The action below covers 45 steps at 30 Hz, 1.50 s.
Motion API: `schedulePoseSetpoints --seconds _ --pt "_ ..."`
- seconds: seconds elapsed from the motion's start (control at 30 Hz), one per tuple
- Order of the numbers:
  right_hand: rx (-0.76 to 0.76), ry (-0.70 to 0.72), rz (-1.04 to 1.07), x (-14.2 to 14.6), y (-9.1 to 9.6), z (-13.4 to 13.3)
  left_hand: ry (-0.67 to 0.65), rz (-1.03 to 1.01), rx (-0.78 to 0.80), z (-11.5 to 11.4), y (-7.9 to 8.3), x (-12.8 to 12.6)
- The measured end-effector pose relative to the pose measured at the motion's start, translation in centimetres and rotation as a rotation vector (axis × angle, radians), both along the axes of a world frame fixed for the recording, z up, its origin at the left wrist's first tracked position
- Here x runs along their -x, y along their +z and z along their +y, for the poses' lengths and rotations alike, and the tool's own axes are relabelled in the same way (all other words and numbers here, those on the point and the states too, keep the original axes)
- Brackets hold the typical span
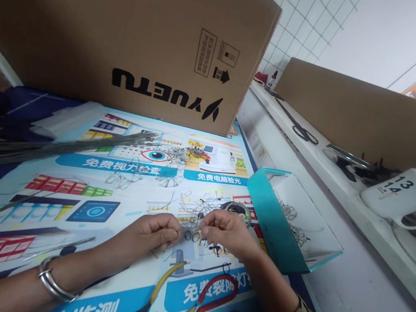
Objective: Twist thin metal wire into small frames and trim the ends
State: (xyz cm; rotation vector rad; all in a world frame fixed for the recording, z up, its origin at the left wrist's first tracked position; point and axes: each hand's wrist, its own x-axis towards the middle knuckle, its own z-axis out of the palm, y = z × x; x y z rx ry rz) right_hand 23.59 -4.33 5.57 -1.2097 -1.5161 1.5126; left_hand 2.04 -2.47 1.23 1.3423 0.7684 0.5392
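Observation:
My left hand [161,230] is closed, thumb pressed against curled fingers; whatever sits in the pinch is too small to make out. Facing it a short way off, my right hand [226,231] pinches what looks like a thin wire at its fingertips. Between and behind both hands lies a tangle of thin dark wire pieces [200,209], with small loops near the fingertips. Yellow-handled pliers [166,284] and a red-handled cutting tool [217,294] lie in front of my hands. A round coil [239,209] rests just behind my right hand.
A teal box [279,228] holding wire pieces stands at the right. Long wire bundles [58,143] stretch across the left, near bent wire shapes [123,177]. A large carton [152,29] closes off the back. On the right ledge are scissors [304,133] and a white mug [404,194].

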Motion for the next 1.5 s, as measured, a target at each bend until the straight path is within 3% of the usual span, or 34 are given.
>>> schedulePoseSetpoints --seconds 0.33,0.53,0.83,1.17,1.33,1.5 --pt "-0.084 0.169 -0.136 -1.7 -0.3 0.5 -0.024 -0.027 -0.015 -0.2 0.5 0.0" --pt "-0.093 0.163 -0.166 -1.6 -0.2 0.7 -0.075 -0.023 -0.023 -0.1 1.0 -0.1" --pt "-0.047 0.184 -0.102 -0.2 -0.7 0.0 -0.126 0.081 -0.38 0.3 0.9 -0.1" --pt "-0.008 0.141 0.031 0.9 -2.9 -0.4 -0.2 0.066 -0.291 -0.1 1.5 -0.1" --pt "0.03 0.15 0.074 0.7 -2.6 -0.4 -0.197 0.043 -0.298 -0.2 1.9 0.1" --pt "-0.043 0.186 -0.016 0.4 -2.0 -0.4 -0.22 0.063 -0.329 -0.3 2.1 0.1"
